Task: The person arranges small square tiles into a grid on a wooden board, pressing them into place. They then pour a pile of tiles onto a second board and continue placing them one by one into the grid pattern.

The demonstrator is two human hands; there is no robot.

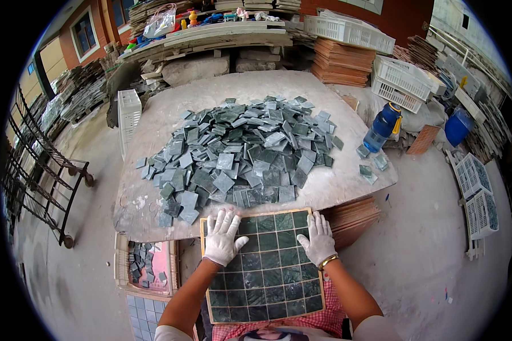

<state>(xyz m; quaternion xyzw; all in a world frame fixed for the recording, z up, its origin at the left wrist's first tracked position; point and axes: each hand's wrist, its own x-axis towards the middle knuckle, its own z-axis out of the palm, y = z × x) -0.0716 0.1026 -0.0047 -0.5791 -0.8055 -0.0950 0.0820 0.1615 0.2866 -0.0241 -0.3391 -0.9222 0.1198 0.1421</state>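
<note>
In front of me lies a wood-edged frame (323,292) filled with rows of dark green square stone tiles (271,260). My left hand (222,238), in a white glove, rests flat with fingers stretched on the upper left part of the tile grid. At the upper right edge, my gloved right hand (318,240) lies with its fingers extended and its thumb over the tiles. Neither hand grips anything. Just beyond the frame, a big heap of loose grey-green stone tiles (233,153) is spread over the pale worktable (347,170).
A blue water bottle (383,128) stands on the table's right side. A crate with a pink bottom (165,256) holds loose tiles at lower left. Stacked reddish boards (352,220) sit under the table's right edge. White plastic crates (401,82) and a wheeled metal rack (51,176) stand around.
</note>
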